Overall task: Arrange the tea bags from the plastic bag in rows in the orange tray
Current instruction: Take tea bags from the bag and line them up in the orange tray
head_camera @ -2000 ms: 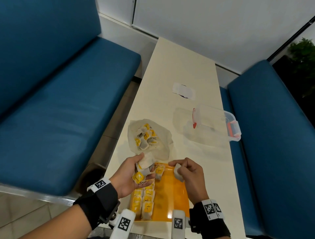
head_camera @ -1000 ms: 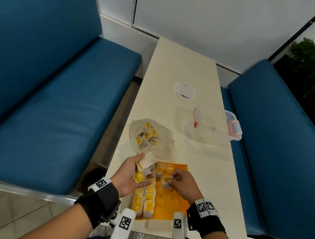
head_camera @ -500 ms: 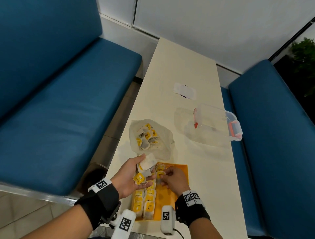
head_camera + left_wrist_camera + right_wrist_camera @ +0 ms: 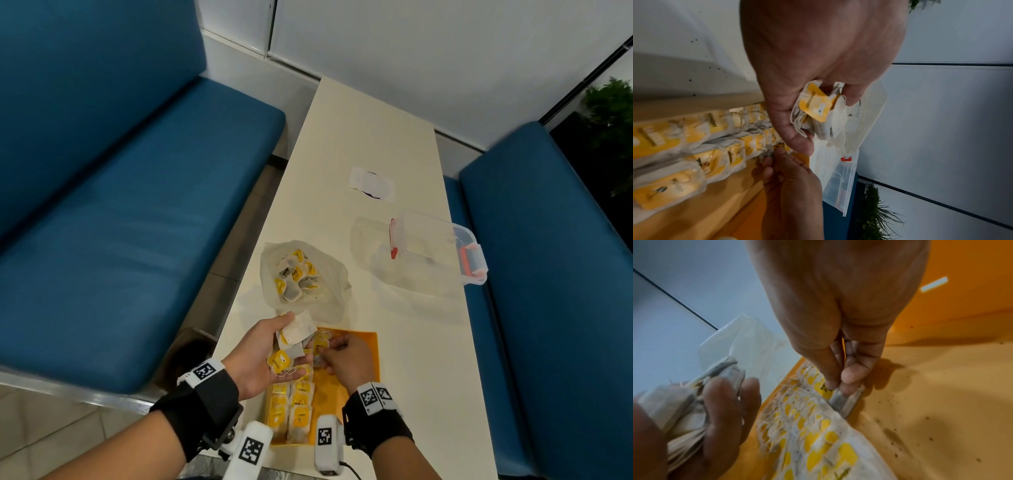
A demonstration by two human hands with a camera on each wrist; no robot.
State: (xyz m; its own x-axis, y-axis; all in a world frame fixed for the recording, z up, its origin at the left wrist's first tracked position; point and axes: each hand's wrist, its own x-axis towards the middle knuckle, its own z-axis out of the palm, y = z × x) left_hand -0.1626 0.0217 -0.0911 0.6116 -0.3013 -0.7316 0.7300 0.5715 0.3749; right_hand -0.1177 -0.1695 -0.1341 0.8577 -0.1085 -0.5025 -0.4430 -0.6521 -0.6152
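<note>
We look down on a long cream bench (image 4: 370, 144) running away to a white panelled wall (image 4: 428, 51). A blue padded seat (image 4: 120, 219) flanks it on the left, another blue seat (image 4: 555, 274) on the right. Green foliage (image 4: 609, 126) shows behind dark glass; pale floor tiles (image 4: 68, 431) lie below.

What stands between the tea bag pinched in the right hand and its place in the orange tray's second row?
Nothing visible does. The right hand pinches the tea bag at the far end of the second row, already low over the orange tray. The left hand, holding spare bags, stays beside the row, not over it.
</note>
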